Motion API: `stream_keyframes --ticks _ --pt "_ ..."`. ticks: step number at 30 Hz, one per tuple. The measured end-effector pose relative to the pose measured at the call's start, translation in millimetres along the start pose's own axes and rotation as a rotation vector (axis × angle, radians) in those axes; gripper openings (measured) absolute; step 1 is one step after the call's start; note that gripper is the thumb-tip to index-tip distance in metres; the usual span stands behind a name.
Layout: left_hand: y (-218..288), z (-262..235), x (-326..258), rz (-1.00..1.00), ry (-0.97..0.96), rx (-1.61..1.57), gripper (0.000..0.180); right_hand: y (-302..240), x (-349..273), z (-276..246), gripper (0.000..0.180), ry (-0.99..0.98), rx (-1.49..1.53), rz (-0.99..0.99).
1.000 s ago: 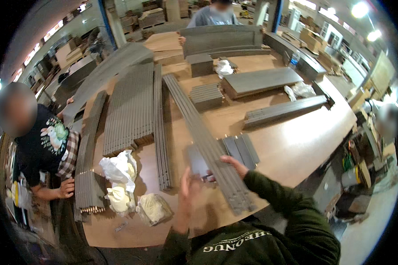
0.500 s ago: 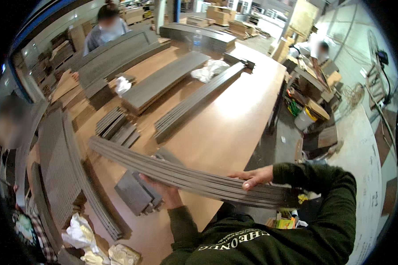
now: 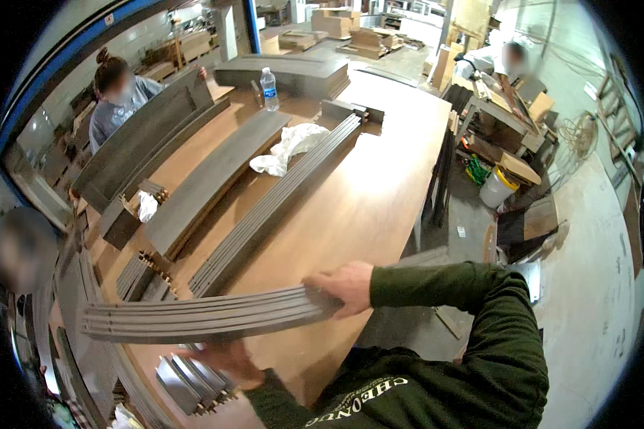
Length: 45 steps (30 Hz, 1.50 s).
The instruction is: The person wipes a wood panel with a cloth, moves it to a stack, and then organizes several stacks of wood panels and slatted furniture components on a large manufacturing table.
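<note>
A bundle of long grey strips (image 3: 207,314) is being held over a wooden table (image 3: 322,222). It is being gripped from above by the right hand (image 3: 345,286) and supported underneath by the left hand (image 3: 230,362), whose closure cannot be told. Beyond, a grey panel (image 3: 142,143) is being held by 1 co-worker (image 3: 113,107).

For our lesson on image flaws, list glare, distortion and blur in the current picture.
Head view: white glare on the tabletop; head view: held strips look bowed, corners black; head view: the left hand looks slightly soft.
</note>
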<state>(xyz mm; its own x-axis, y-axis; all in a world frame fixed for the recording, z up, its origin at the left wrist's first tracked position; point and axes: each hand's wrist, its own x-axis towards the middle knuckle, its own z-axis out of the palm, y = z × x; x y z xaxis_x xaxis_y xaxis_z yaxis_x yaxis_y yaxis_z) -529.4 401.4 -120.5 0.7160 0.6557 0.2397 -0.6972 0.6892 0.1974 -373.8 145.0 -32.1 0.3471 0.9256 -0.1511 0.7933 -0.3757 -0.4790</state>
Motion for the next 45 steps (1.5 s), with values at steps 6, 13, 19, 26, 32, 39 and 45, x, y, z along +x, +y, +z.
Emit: stream_keyframes --ticks 6,13,19,26,32,39,45 --pt "56.8 21.2 -22.4 0.338 0.31 0.673 0.078 126.6 -8.5 -40.7 0.066 0.007 -0.26 0.058" --pt "-66.4 -18.3 -47.8 0.014 0.633 0.09 0.074 249.3 -35.5 -59.7 0.062 0.071 -0.446 0.149" --pt "-77.1 -39.6 -9.0 -0.09 0.877 0.147 0.067 258.5 -24.0 -67.7 0.061 0.202 -0.482 0.066" --pt "-45.4 -41.7 -35.4 -0.503 1.0 0.631 0.081 244.8 41.8 -84.3 0.049 0.304 -0.429 -0.003" --pt "-47.8 -29.2 -76.4 -0.582 0.811 1.058 0.049 282.1 117.3 -71.4 0.066 0.21 -0.361 0.024" --pt "-60.8 4.1 64.1 0.094 -0.058 2.04 0.035 285.2 163.4 -56.1 0.07 0.321 -0.32 -0.048" --pt "-112.3 -59.9 174.6 0.103 -0.217 2.558 0.083 292.2 158.2 -19.8 0.094 0.483 -0.336 0.002"
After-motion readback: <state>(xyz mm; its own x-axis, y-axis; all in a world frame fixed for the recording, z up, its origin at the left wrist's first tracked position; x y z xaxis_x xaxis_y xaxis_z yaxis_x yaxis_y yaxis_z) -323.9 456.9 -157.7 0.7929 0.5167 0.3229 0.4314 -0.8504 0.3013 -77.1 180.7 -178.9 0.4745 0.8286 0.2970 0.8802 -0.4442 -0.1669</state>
